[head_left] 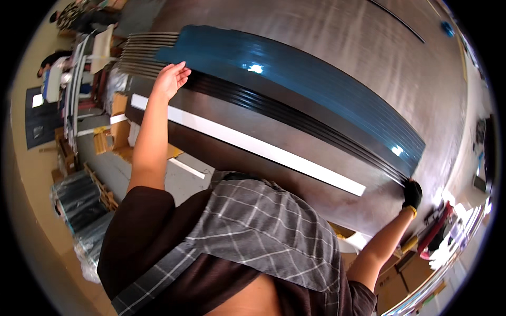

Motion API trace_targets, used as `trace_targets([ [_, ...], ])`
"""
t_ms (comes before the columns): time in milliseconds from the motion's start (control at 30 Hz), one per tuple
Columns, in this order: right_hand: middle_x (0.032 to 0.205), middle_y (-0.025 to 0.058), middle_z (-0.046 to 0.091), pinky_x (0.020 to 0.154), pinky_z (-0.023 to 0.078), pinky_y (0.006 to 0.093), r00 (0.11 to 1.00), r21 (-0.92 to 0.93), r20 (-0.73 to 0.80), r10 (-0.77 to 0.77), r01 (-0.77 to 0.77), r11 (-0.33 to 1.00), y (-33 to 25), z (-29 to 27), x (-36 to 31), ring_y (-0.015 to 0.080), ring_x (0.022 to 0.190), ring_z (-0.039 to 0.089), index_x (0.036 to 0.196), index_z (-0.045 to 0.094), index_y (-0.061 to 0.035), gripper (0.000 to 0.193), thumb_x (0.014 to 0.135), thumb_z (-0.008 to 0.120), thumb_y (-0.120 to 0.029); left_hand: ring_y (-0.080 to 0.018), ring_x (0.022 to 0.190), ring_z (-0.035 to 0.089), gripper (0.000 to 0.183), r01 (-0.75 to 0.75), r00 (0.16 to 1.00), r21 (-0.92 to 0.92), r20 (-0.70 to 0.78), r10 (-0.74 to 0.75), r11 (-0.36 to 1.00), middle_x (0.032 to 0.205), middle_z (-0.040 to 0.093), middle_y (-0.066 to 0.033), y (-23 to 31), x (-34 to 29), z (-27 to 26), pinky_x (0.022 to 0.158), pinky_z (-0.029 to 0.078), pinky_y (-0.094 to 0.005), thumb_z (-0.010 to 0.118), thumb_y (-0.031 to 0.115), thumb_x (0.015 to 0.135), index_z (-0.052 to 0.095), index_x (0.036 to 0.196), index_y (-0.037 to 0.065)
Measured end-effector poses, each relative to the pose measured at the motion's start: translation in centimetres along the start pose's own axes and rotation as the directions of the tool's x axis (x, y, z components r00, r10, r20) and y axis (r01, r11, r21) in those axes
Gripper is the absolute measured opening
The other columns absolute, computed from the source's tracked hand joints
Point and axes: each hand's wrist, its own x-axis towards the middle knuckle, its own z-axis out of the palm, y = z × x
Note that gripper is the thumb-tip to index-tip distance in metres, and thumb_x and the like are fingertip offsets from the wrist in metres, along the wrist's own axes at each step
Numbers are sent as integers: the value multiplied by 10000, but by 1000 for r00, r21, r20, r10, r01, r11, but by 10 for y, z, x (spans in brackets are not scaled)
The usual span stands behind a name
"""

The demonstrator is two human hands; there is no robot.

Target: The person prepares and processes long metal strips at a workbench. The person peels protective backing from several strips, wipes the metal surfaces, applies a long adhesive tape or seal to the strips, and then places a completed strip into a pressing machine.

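Observation:
Long blue, glossy strips [295, 68] lie side by side across the dark table, their left ends bare and metallic. Along their near edge runs a row of narrow black strips [274, 108]. My left hand [171, 80], bare, is at the left part of these strips, its fingers apart and slightly bent, with nothing visible in them. My right hand [412, 194], in a black glove with a yellow cuff, is closed at the right ends of the black strips. Its fingertips are partly hidden by the dark glove. Nearer me lies a long white strip [253, 143].
The dark table [337, 37] carries a thin black rod [398, 21] at its far side and a small blue object [447, 28] at the far right. Cardboard [120, 131] and wrapped bundles [87, 197] stand on the left. Cartons [392, 287] stand below right. People are farther off, upper left.

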Motion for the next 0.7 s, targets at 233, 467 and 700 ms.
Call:
trace_targets([
  [233,707,58,635,604,423,331,998,-360,-12,56,-56,931,-66,22,-18,166,629,533,816,671,-21,354,988,532,-297,-81,691,626,185,116,981,319,-183,-59,941,810,670,9,36,22,-82,573,471,-206,753,221,848,577,812,177],
  [467,728,5,634,519,335,252,995,-246,33,93,-82,966,-47,5,-7,92,596,458,852,679,-42,290,956,608,-303,-87,744,511,219,-52,961,698,-160,226,714,781,597,25,19,51,-99,686,412,-270,730,258,845,647,866,56],
  [700,746,-4,605,564,375,259,996,-87,31,86,-83,993,-46,14,-7,103,623,484,836,663,-36,276,961,602,-275,-99,708,517,234,-79,948,718,-160,275,692,753,606,1,5,56,-113,665,432,-288,742,239,828,654,802,23],
])
